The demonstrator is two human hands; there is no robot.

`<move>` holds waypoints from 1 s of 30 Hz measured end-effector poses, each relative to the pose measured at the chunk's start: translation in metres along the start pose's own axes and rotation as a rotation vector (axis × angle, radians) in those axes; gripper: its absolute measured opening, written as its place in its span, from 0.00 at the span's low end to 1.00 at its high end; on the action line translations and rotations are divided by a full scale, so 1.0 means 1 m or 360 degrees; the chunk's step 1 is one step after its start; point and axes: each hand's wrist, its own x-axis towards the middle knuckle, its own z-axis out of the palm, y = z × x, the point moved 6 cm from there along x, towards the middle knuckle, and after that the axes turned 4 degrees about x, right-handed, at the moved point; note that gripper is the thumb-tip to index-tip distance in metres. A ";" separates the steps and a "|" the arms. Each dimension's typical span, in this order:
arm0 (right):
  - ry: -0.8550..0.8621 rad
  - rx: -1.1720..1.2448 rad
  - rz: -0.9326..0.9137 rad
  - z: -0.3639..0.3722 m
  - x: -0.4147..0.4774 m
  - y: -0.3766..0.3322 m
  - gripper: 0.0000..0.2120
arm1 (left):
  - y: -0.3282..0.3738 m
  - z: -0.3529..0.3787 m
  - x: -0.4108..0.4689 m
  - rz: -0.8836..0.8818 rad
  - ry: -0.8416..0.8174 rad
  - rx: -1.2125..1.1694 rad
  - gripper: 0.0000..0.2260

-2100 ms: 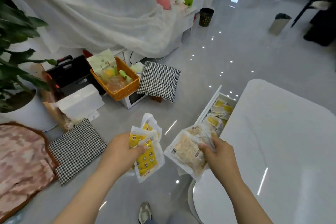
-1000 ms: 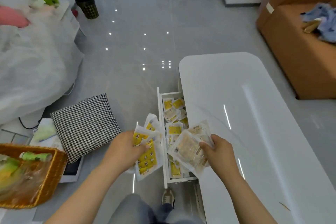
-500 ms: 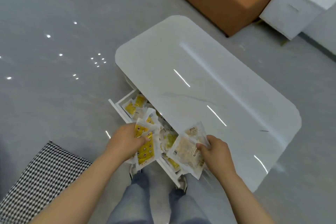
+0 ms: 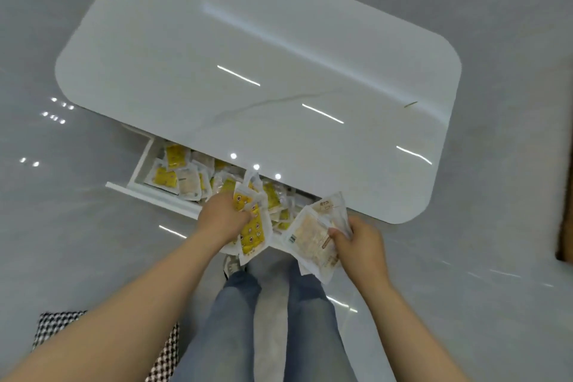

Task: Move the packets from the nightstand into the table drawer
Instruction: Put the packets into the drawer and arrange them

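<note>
Noted left hand point(image 4: 221, 220) clasped round yellow packets point(image 4: 252, 232) above open drawer point(image 4: 148, 192); right hand point(image 4: 362, 246) pinching beige packets point(image 4: 310, 239) near table point(image 4: 248, 56) edge.

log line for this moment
left hand: grips yellow packets | right hand: grips beige packets | drawer: open, more packets inside

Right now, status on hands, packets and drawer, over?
Left hand grips yellow packets; right hand grips pale packets. Both at the open drawer, already part full. Nothing in the way.
</note>
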 end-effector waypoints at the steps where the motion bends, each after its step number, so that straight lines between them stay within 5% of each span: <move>1: 0.0015 0.0016 0.0034 0.006 0.003 0.009 0.03 | -0.001 0.010 0.009 0.0000 -0.0042 0.0023 0.06; 14: 0.0123 0.0105 0.0309 0.061 0.072 0.107 0.04 | -0.021 0.152 0.134 -0.0038 -0.0300 0.0026 0.12; 20: 0.0079 0.0107 0.0386 0.102 0.114 0.141 0.06 | -0.042 0.188 0.173 -0.0089 -0.0466 0.0205 0.32; 30: -0.0079 0.0303 0.0567 0.189 0.173 0.159 0.07 | -0.098 0.161 0.197 0.0083 -0.0250 0.0386 0.27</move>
